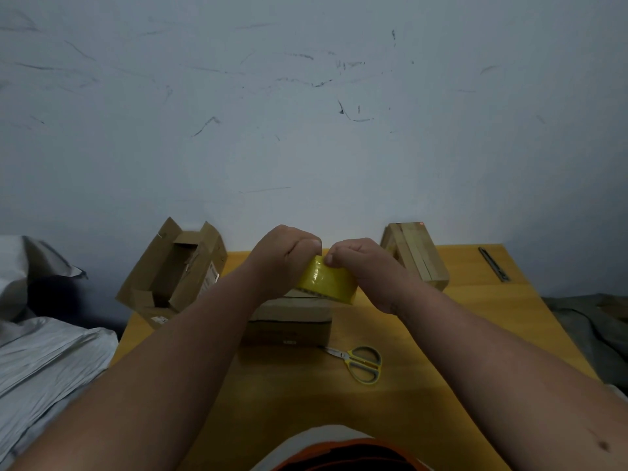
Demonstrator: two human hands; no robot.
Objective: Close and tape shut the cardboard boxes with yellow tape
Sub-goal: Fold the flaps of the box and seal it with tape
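Two hands hold the yellow tape roll [327, 280] above the closed cardboard box [289, 317] mid-tabletop: the left hand [283, 260] curls round its left side, and the right hand [362, 266] pinches its top edge. An open-flapped box [176, 270] overhangs the far-left corner, a taped box [416, 254] sits at the far edge, and scissors [360, 363] lie just right of the closed box.

Bare table [475, 321] lies right of centre; scissors [360, 363] below, open box [176, 273] left, taped box [416, 254] upper right.
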